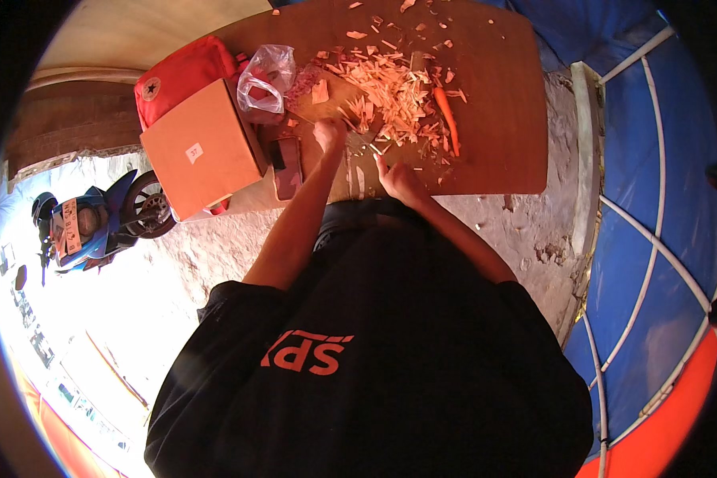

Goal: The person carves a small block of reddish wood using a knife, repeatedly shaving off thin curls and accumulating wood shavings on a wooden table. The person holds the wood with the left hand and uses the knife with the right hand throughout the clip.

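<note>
— In the head view, where are your hands?

— Both sit just above the middle of the frame, on the wooden tabletop (502,119). Your left hand (329,133) is closed around a small pale piece of wood (358,142), fingers pressed together on it. Your right hand (398,179) lies just below and to the right, fingers curled around a thin tool (377,151) whose tip reaches up to the piece; whether it has a blade I cannot tell at this size.

— And around them?

— Right above your hands, in the upper middle, lies a heap of pale wood shavings (386,84), with loose chips scattered toward the top edge. A long orange stick (447,118) lies at the heap's right side. Left of your left hand is a dark flat object (287,166), then an orange cardboard box (203,151), with a red bag (179,76) behind it and a crumpled clear plastic bag (264,80) beside that. At the far left a blue motorbike (95,219) stands on the ground.
</note>
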Tool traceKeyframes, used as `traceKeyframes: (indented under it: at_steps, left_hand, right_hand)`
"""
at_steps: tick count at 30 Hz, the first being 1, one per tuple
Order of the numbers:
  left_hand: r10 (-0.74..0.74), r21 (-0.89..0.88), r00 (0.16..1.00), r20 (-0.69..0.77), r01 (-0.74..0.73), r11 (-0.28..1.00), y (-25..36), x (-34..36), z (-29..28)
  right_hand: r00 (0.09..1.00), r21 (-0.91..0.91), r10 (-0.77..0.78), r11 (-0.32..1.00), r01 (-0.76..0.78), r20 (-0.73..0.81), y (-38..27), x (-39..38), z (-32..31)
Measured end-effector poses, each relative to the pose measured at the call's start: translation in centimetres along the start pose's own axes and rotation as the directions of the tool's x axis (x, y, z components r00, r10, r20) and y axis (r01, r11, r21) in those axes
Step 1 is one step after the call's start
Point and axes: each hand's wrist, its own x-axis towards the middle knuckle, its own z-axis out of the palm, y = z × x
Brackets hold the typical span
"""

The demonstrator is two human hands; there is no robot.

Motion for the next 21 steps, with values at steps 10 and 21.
traceKeyframes:
  at_steps: [10, 21]
  left_hand:
    - [0.043, -0.017, 0.999, 0.005, -0.042, 0.999, -0.9, 0.1, 0.9]
    - [-0.012, -0.05, 0.997, 0.075, 0.016, 0.999, -1.0, -0.3, 0.1]
  right_hand:
    - [0.985, 0.069, 0.027, 0.997, -0.039, 0.171, -2.0, 2.1, -1.9]
    - [0.93, 0.03, 0.319, 0.944, -0.33, 0.184, 0.3, -3.0, -7.4]
